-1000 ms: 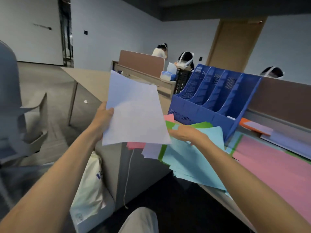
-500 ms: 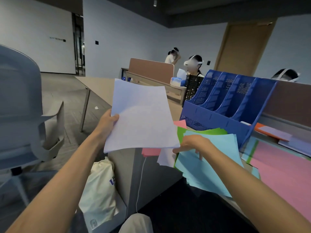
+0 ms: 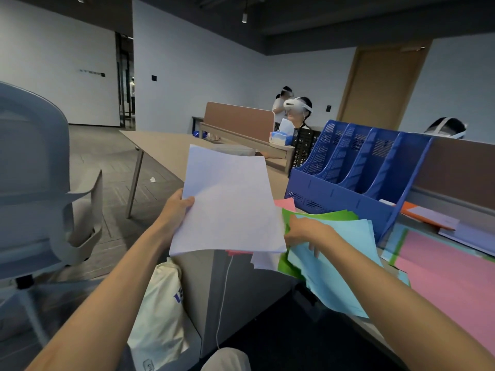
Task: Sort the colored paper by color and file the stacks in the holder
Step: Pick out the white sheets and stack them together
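My left hand (image 3: 175, 210) holds a stack of pale lavender sheets (image 3: 227, 202) up in the air by its left edge. My right hand (image 3: 306, 231) rests on a fanned pile of light blue sheets (image 3: 345, 263), fingers curled at the pile's left edge, with green sheets (image 3: 321, 216) under them; whether it grips a sheet is unclear. Pink sheets (image 3: 285, 204) poke out behind. A blue file holder (image 3: 348, 194) with several slots stands just beyond the pile. A large pink stack (image 3: 450, 279) lies on the desk to the right.
An orange and lavender stack (image 3: 431, 218) lies behind the holder's right end. A grey office chair (image 3: 34, 183) stands at left, a white cloth bag (image 3: 160, 317) under the desk edge. People with headsets sit past the brown dividers (image 3: 455, 170).
The camera view has tilted up and shifted. My right hand has slid slightly down over the blue pile's left edge. The lavender stack stays raised in my left hand.
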